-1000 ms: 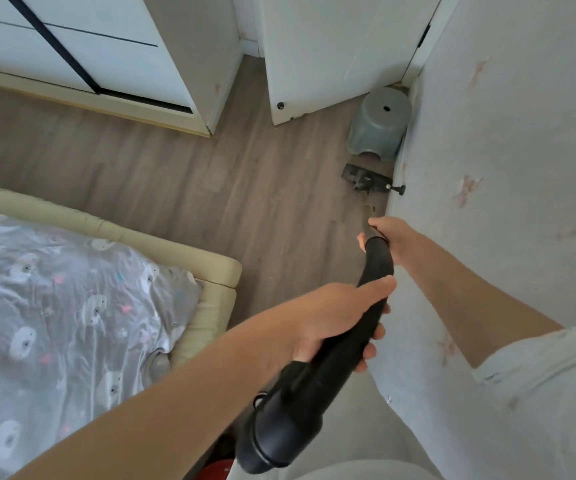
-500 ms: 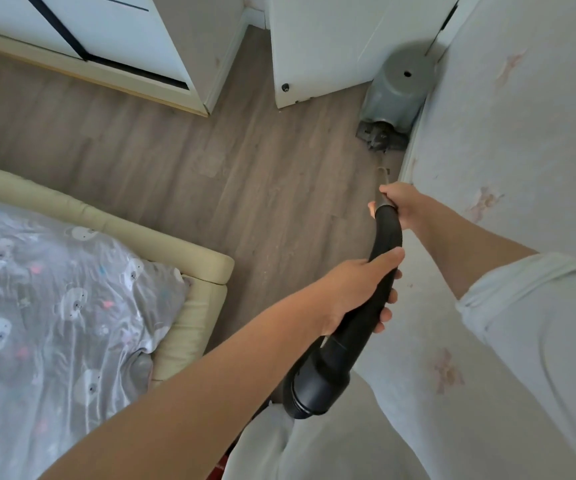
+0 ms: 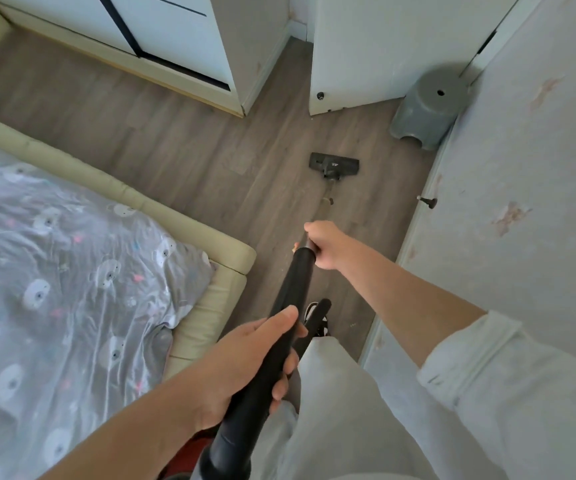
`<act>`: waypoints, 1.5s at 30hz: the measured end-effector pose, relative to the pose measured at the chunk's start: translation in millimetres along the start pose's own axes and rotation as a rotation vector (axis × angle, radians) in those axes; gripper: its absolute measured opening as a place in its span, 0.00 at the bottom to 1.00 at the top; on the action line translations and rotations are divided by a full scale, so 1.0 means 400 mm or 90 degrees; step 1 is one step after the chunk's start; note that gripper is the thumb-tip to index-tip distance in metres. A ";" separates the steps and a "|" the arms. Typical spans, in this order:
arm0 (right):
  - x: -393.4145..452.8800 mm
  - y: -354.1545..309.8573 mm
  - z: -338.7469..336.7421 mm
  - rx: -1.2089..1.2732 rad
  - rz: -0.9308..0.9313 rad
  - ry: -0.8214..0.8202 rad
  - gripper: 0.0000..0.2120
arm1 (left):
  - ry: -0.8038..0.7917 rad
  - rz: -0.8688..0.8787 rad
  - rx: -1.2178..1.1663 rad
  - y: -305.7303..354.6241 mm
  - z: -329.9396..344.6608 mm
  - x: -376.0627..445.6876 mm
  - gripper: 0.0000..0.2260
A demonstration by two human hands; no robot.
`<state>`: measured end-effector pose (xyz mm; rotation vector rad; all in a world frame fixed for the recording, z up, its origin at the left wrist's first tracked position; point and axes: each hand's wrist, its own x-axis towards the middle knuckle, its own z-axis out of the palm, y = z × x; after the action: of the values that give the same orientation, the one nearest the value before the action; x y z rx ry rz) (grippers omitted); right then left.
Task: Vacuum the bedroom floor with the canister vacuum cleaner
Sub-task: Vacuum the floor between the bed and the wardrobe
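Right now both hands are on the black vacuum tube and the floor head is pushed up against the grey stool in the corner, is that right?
Not quite. Both the left hand and the right hand do grip the vacuum tube, but the floor head sits on open wood floor, clear of the grey stool, as the head view shows.

No words or numbers can be read. The black floor head [image 3: 334,165] has a tiny pale mark on top, but it is too small and blurry to make out.
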<state>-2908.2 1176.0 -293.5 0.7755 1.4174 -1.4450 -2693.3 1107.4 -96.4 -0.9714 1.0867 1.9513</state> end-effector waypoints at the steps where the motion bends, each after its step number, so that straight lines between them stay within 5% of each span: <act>1: 0.005 -0.012 0.016 -0.008 -0.004 -0.004 0.17 | 0.005 0.007 -0.001 0.008 -0.008 0.005 0.26; 7: 0.068 -0.181 0.027 -0.128 -0.027 -0.004 0.04 | 0.015 0.015 -0.055 0.119 0.020 0.136 0.20; 18: 0.164 -0.356 0.058 -0.284 -0.026 0.020 0.10 | 0.057 0.067 -0.118 0.237 0.054 0.281 0.20; 25: 0.092 -0.111 0.091 -0.178 -0.001 -0.034 0.05 | 0.045 0.022 -0.046 0.047 -0.032 0.132 0.23; 39: -0.389 0.654 0.171 -0.047 0.082 -0.022 0.14 | -0.014 -0.111 0.054 -0.498 -0.198 -0.464 0.27; 45: -0.495 0.718 0.115 0.050 0.081 0.002 0.20 | -0.109 -0.138 0.098 -0.545 -0.168 -0.504 0.22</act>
<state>-2565.3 1198.5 -217.2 0.9014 1.2967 -1.4078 -2396.5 1095.6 -30.3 -0.7878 0.9763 1.7148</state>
